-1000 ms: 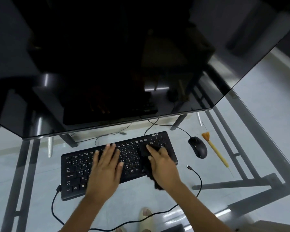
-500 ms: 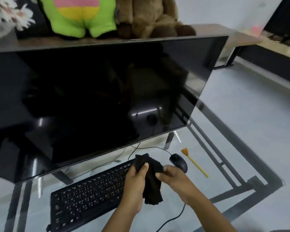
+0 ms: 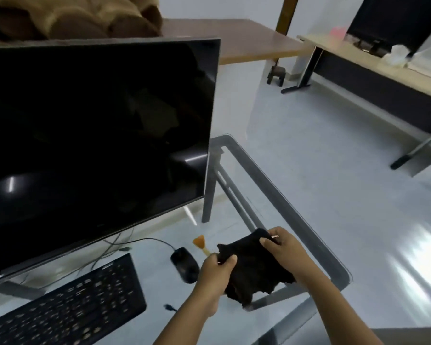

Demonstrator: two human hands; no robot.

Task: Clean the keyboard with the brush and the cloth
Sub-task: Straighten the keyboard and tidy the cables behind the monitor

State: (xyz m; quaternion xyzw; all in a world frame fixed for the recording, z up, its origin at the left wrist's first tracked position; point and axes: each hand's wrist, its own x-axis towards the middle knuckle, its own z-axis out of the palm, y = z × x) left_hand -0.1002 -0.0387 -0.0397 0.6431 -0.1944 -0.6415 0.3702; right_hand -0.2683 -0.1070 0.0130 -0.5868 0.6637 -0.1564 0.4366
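A dark cloth [image 3: 253, 267] hangs spread between both hands above the right part of the glass desk [image 3: 309, 235]. My left hand [image 3: 215, 272] pinches its near left edge and my right hand [image 3: 281, 247] pinches its far corner. The black keyboard [image 3: 67, 310] lies at the lower left, clear of both hands. An orange brush [image 3: 200, 242] rests on the glass behind the cloth, with most of its handle hidden by my left hand and the cloth.
A black mouse [image 3: 184, 265] sits between keyboard and cloth, its cable running back under the large dark monitor [image 3: 97, 135]. A loose cable plug [image 3: 169, 307] lies near the keyboard's right end. The desk's right edge is close to my right hand. Other desks stand beyond.
The cloth left the keyboard, where my right hand held it down; both hands lifted it and moved it right, spread out past the mouse. The view swung up and right.
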